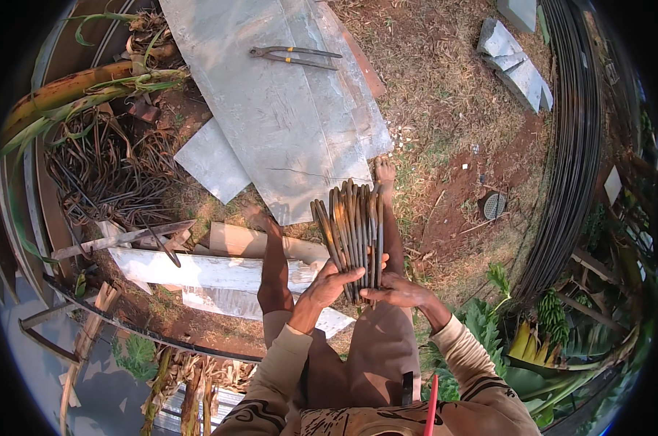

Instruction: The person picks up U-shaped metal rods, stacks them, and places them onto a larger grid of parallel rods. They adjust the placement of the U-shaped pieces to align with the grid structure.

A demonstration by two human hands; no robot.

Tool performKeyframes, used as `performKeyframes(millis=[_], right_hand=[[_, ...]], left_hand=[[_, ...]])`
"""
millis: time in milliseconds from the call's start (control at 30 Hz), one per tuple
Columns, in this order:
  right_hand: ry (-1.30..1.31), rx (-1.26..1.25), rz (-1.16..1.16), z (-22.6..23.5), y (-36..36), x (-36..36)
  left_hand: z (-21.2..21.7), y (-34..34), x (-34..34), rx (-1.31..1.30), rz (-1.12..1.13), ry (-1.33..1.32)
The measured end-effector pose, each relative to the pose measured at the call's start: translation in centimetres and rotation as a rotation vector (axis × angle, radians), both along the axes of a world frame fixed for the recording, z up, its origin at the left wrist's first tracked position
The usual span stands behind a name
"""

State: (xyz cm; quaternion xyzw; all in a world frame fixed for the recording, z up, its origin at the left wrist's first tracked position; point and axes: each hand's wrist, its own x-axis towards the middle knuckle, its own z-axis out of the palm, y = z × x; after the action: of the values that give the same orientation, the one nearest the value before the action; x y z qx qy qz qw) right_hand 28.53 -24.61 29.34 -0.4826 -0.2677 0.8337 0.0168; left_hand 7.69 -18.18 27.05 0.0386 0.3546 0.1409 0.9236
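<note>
Above my lap I hold a bundle of short, rust-brown steel rods (354,225), fanned slightly apart at the far end. My left hand (324,289) closes on the bundle's near end from the left, its thumb lying across the rods. From the right, my right hand (400,292) grips the same end, thumb pointing inward and fingertips showing behind the rods. Beyond the bundle, a pair of pincers (294,58) with yellow bands on its handles lies on a grey metal sheet (271,123). The undersides of the rods are hidden.
A tangled heap of bent rods (111,171) lies at the left, near white-painted boards (212,270). Long dark bars (577,145) run along the right side. Broken concrete pieces (514,62) sit at the far right, and a round perforated disc (494,206) lies on the soil.
</note>
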Motion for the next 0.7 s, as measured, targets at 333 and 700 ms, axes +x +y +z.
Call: performKeyframes(millis=[333,700], right_hand=[[-0.11,0.035,-0.384,9.4,-4.2,-0.2],[-0.232,0.292,-0.634,23.5,-5.4,13.1]], left_hand=[[10.3,-0.6,3.5,-0.014,0.033,0.201],[28.7,1.4,19.7,0.154,-0.113,0.334]])
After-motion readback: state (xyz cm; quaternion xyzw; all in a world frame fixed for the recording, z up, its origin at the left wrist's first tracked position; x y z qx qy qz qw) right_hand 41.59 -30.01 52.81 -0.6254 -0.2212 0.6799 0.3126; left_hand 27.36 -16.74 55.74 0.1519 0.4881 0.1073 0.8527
